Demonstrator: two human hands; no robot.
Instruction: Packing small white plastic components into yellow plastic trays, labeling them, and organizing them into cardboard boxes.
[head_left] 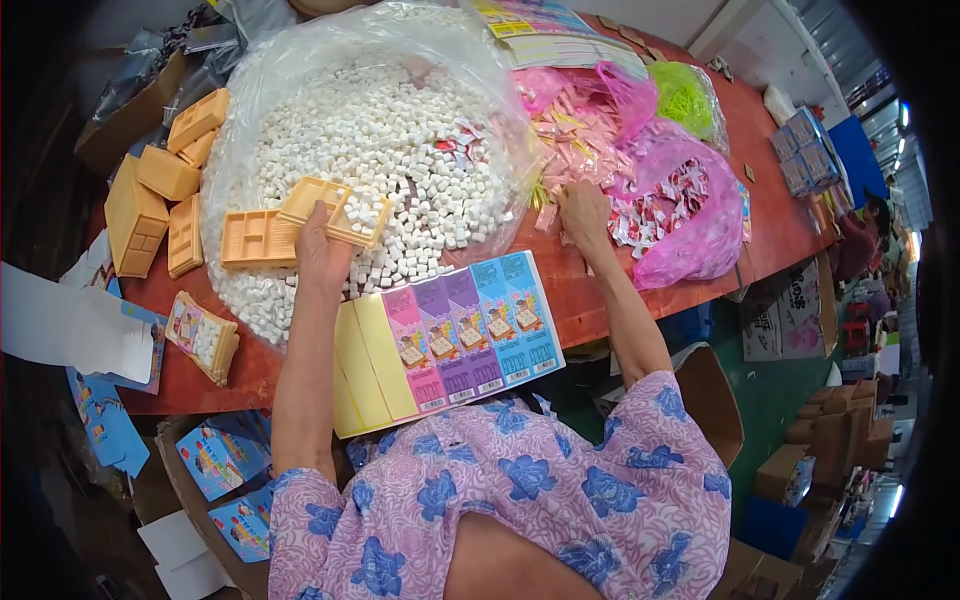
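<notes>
My left hand (pixel 322 245) is closed on a tan plastic compartment tray (pixel 312 198), held tilted over a big heap of small white marshmallow-like pieces (pixel 400 130). Several white pieces lie in the tray's right-hand compartment. Just left of this hand, a second tan tray (pixel 245 240) rests on the heap. Across the table, my right hand (pixel 583 212) is at the near edge of a pile of small pink sachets (pixel 575 130). Its fingers are curled down among them, and whatever they grip is hidden. One pink sachet (pixel 545 217) lies beside the thumb.
A clear plastic bag (pixel 235 125) surrounds the heap. Tan trays (pixel 138 218) are stacked at left, near a filled pack (pixel 200 335). Printed card sheets (pixel 470 330) lie at the table's front edge. Right are red-and-white sachets (pixel 665 205) in a pink bag (pixel 700 250) and green shreds (pixel 683 95).
</notes>
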